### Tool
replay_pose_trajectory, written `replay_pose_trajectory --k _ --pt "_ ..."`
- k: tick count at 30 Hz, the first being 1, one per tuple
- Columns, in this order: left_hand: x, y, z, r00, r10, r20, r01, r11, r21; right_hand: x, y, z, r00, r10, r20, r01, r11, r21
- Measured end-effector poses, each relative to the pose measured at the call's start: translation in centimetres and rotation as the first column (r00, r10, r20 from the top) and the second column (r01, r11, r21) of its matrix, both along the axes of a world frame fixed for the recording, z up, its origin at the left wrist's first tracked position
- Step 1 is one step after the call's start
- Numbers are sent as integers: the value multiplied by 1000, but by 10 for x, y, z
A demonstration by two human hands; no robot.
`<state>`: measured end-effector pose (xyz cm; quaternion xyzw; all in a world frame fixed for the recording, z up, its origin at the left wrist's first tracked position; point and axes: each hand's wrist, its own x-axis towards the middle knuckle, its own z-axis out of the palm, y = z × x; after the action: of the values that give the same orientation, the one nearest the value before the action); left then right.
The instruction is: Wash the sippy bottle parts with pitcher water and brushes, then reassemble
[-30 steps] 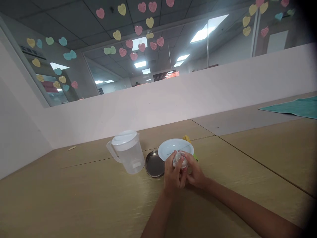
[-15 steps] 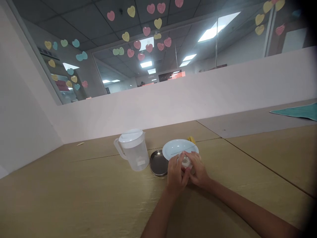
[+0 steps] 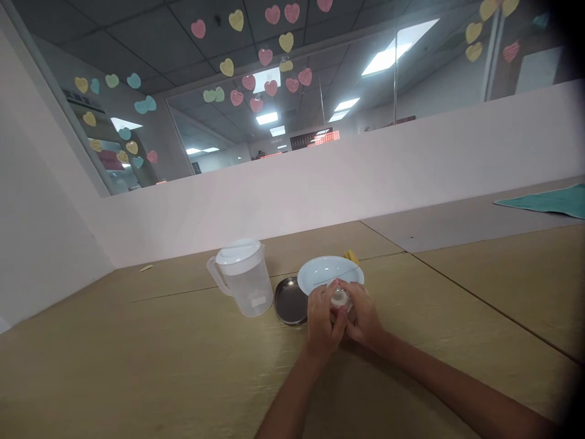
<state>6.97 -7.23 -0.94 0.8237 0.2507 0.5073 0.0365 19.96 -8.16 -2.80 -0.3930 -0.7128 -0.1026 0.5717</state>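
My left hand (image 3: 321,317) and my right hand (image 3: 364,316) are curled from both sides around a small round object (image 3: 339,297), whitish with a clear, shiny, knob-like top. The fingers hide most of it, so its exact kind cannot be made out. Just beyond my fingertips is a white bowl (image 3: 329,266), its near rim partly covered by the hands. A thin dark line, perhaps a stick, crosses the bowl. To the left of my left hand lies a shallow round metal dish (image 3: 290,301).
A clear plastic pitcher (image 3: 249,286) with a white lid stands left of the dish. Something yellow (image 3: 351,256) shows behind the bowl. A teal cloth (image 3: 548,200) lies at the far right. The wooden table (image 3: 137,353) meets a white wall (image 3: 256,201) below a window.
The whole view has shifted slightly. My hands stay closed around the small round object, with almost no change in the grip.
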Motion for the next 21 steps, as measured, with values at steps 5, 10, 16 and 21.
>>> replay_pose_trajectory --k 5,10,16,21 --pt "-2 2 -2 1000 -10 -4 10 1000 -12 -1 0 3 1000 3 30 -4 1000 18" --pt "-4 2 -3 1000 -13 -16 13 1000 -2 -1 2 4 998 -4 59 2 999 38" --pt "-14 11 -4 992 -78 -103 75 997 -27 6 3 13 993 -17 116 13 999 38" --pt "-18 24 -9 974 -1 -226 2 1000 3 14 2 20 989 -28 143 37 997 -66"
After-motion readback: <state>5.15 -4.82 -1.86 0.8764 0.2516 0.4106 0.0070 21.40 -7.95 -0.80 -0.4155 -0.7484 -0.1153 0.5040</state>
